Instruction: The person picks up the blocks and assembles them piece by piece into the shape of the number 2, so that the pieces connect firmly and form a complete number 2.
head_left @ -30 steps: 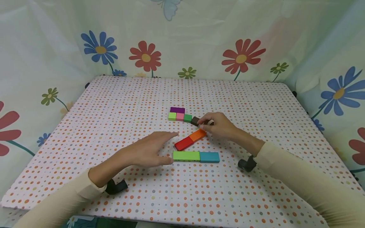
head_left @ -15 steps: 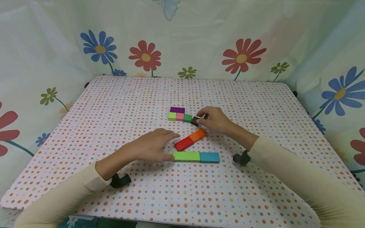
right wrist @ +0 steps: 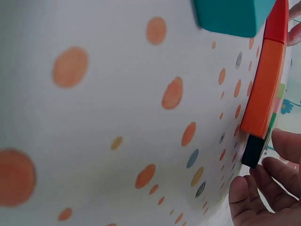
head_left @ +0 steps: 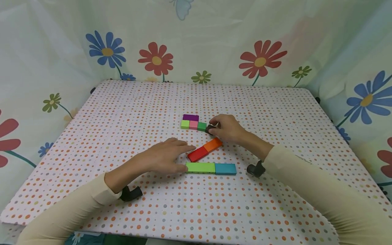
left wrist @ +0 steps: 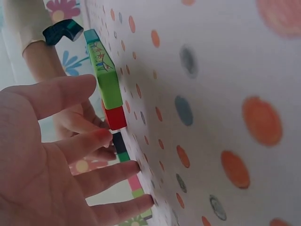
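My right hand [head_left: 228, 128] curls at a small black block [head_left: 209, 129], thumb and fingers at its sides. The black block [right wrist: 253, 150] shows partly beyond the orange block [right wrist: 263, 89] in the right wrist view. My left hand [head_left: 163, 156] lies low over the cloth, fingers spread and holding nothing. Its thumb is right at the left end of the long light-green block [head_left: 200, 167], and its index fingertip points toward the red block [head_left: 197, 154]. A teal block [head_left: 225, 169] continues the light-green one, and the orange block [head_left: 212, 145] continues the red one at a slant.
Beyond the hands, a purple block [head_left: 191, 117] lies behind a row of a small lime block [head_left: 185, 124], a pink block [head_left: 193, 125] and a green block [head_left: 201, 126]. A dotted cloth covers the table [head_left: 260, 211]; flowered curtains [head_left: 214, 41] stand round it.
My right hand has slid left and slightly away, covering more of the black block. The left hand has shifted a little right, its index fingertip nearer the red block. The other blocks stay put.
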`<state>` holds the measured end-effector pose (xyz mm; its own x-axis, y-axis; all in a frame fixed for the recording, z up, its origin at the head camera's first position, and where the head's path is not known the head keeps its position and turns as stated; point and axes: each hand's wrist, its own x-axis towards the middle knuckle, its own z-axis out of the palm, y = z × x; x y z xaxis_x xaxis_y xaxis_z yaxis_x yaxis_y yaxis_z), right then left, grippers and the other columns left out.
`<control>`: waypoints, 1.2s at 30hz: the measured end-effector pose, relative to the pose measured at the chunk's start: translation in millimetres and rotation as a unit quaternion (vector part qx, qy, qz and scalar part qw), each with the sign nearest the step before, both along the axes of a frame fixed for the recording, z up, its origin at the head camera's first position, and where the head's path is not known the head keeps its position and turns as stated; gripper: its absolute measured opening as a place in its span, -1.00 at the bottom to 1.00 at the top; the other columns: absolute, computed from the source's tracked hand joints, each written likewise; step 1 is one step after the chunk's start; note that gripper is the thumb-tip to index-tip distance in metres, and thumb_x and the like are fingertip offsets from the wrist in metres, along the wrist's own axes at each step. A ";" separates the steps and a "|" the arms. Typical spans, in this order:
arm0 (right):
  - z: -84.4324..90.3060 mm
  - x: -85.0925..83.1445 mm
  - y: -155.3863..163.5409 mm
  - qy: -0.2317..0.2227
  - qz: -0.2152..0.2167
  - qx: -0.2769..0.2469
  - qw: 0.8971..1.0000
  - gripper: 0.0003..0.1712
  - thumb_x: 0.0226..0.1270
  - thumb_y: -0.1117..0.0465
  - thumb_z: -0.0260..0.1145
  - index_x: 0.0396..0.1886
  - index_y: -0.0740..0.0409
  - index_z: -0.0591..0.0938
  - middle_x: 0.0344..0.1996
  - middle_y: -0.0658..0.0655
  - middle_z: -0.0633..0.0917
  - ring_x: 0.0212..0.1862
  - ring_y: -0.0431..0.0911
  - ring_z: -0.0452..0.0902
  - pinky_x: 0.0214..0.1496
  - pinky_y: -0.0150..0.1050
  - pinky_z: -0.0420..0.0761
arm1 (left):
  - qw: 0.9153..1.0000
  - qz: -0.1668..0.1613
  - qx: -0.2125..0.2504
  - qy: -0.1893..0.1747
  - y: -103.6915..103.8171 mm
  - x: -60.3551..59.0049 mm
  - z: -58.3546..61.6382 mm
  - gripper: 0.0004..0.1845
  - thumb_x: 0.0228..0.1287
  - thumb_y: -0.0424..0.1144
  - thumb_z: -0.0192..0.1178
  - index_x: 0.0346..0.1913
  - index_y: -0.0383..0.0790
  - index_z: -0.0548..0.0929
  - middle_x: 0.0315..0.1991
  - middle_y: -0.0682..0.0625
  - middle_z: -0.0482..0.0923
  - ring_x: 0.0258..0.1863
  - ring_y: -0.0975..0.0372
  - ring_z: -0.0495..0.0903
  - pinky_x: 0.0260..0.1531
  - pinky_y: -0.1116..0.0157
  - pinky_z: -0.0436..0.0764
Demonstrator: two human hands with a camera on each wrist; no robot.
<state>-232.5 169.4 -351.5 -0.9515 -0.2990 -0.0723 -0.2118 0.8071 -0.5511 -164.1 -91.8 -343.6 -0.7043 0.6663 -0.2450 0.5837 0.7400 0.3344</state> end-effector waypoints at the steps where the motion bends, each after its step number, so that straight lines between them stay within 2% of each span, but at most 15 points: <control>1: -0.2 -0.2 -0.5 0.000 -0.001 0.002 1.000 -0.60 0.43 0.22 0.35 0.19 0.30 0.63 0.01 0.24 0.67 -0.12 0.04 0.52 -0.11 -0.18 0.59 | 1.000 0.001 -0.003 0.001 0.1 0.2 0.0 -0.27 0.27 0.08 0.28 0.51 0.16 0.38 0.52 -0.03 0.28 0.53 -0.07 0.15 0.39 -0.15 0.29; 5: -1.6 -0.8 -2.8 -0.003 -0.006 0.007 1.000 -0.59 0.43 0.21 0.35 0.19 0.30 0.63 -0.04 0.21 0.67 -0.12 0.03 0.51 -0.14 -0.21 0.59 | 1.000 0.002 -0.010 0.005 0.8 0.8 -1.1 -0.30 0.26 0.07 0.27 0.48 0.14 0.43 0.52 -0.02 0.27 0.52 -0.04 0.16 0.36 -0.14 0.33; 12: -4.8 -1.0 -3.7 -0.003 -0.005 0.017 1.000 -0.58 0.42 0.23 0.36 0.20 0.31 0.63 -0.08 0.22 0.68 -0.09 0.04 0.52 -0.06 -0.18 0.59 | 1.000 -0.002 -0.009 0.006 0.8 2.4 -1.3 -0.26 0.29 0.07 0.26 0.54 0.21 0.33 0.53 -0.06 0.26 0.54 -0.13 0.10 0.35 -0.24 0.30; 17: -3.9 -1.0 -4.0 0.001 -0.002 0.023 1.000 -0.59 0.42 0.23 0.37 0.19 0.31 0.64 -0.10 0.21 0.68 -0.10 0.04 0.52 -0.04 -0.17 0.59 | 1.000 -0.006 -0.011 0.008 0.9 3.0 -0.8 -0.28 0.31 0.07 0.24 0.53 0.20 0.34 0.53 -0.08 0.25 0.54 -0.14 0.09 0.36 -0.25 0.28; 25: -1.8 -1.4 -0.1 -0.007 0.008 0.024 1.000 -0.61 0.44 0.23 0.34 0.17 0.32 0.65 -0.05 0.21 0.69 -0.08 0.04 0.54 0.03 -0.13 0.61 | 1.000 -0.004 -0.013 0.013 1.6 2.8 -1.9 -0.28 0.31 0.07 0.24 0.53 0.22 0.34 0.54 -0.05 0.24 0.54 -0.12 0.09 0.36 -0.24 0.27; 36: -1.9 -2.3 7.4 -0.012 -0.001 0.026 1.000 -0.58 0.42 0.21 0.36 0.19 0.32 0.64 0.02 0.23 0.69 -0.02 0.06 0.55 0.13 -0.06 0.59 | 1.000 -0.001 -0.018 0.008 1.9 2.5 -1.7 -0.28 0.32 0.08 0.22 0.54 0.25 0.32 0.55 -0.04 0.21 0.55 -0.11 0.08 0.37 -0.22 0.27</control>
<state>-234.8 176.8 -353.4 -0.9497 -0.2927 -0.1110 -0.1975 0.8354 -0.5130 -161.6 -89.9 -345.3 -0.7077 0.6583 -0.2565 0.5899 0.7503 0.2984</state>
